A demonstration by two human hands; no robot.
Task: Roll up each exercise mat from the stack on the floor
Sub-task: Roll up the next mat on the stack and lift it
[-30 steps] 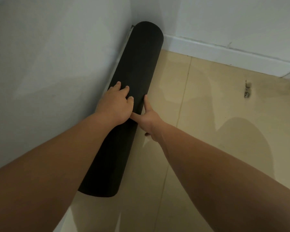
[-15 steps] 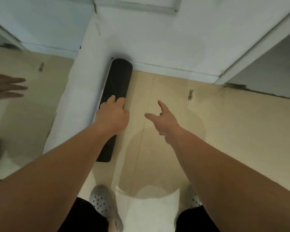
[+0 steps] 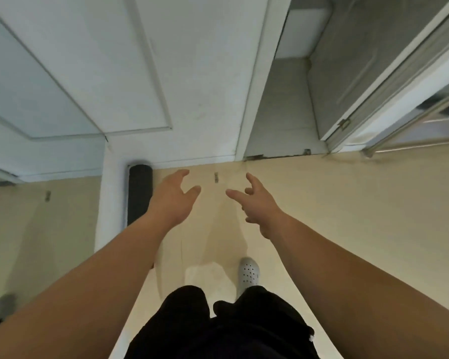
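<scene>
A black rolled-up exercise mat (image 3: 139, 193) lies on the beige floor, lengthwise against a white wall edge on the left. My left forearm hides its near end. My left hand (image 3: 173, 199) hovers in the air just right of the roll, fingers spread, touching nothing. My right hand (image 3: 257, 203) is further right over bare floor, fingers apart and empty. No flat stack of mats shows in this view.
A white door (image 3: 151, 73) and its frame stand ahead. An open doorway (image 3: 278, 112) to a grey-tiled room is at the upper right, with a sliding door track (image 3: 399, 146) beside it. A mirrored panel (image 3: 36, 229) is on the left. My white shoe (image 3: 248, 274) is below.
Both hands have come off the rolled mat and lifted away from it. The view has pulled back and up, so the mat looks smaller and the door and doorway appear.
</scene>
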